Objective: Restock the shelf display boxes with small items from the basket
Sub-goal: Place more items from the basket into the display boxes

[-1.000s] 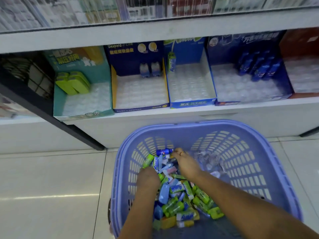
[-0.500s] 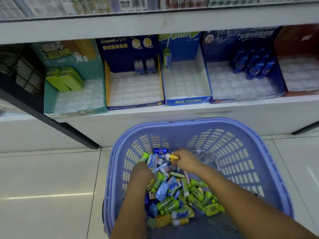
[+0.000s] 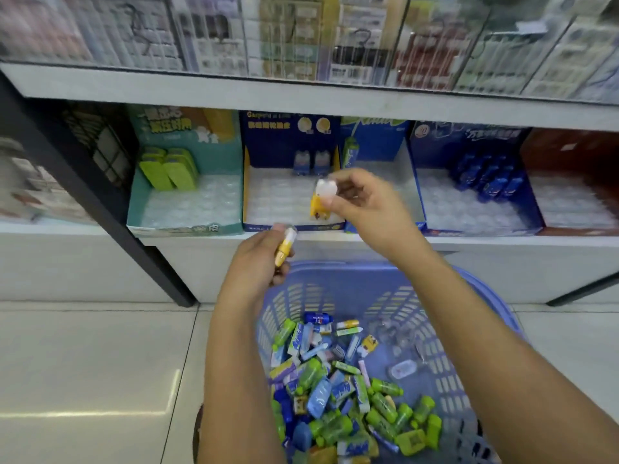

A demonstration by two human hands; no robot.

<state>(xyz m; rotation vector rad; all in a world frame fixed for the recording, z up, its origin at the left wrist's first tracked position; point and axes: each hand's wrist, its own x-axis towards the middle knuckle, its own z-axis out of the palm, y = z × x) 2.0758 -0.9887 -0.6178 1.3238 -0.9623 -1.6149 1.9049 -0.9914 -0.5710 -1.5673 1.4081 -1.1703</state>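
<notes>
A lilac plastic basket point(image 3: 489, 296) on the floor holds several small green, blue and yellow packs point(image 3: 338, 390). My left hand point(image 3: 258, 266) is raised above the basket's far rim, shut on a small yellow-and-white bottle point(image 3: 286, 246). My right hand point(image 3: 365, 202) is higher, in front of the shelf, pinching another yellow bottle with a white cap point(image 3: 321, 200) over the dark blue and yellow display box point(image 3: 288, 192). That box has two small bottles point(image 3: 311, 164) at its back.
Along the shelf stand a teal box point(image 3: 187, 202) with green packs, a blue box point(image 3: 378, 145), a dark blue box point(image 3: 475, 202) with blue bottles and a red box point(image 3: 569, 195). A black post point(image 3: 100, 195) slants at left. White tiled floor point(image 3: 93, 363) surrounds the basket.
Both hands have come up out of the basket, each with a yellow bottle. The right hand has moved to the dark blue and yellow box. The view has tilted upward.
</notes>
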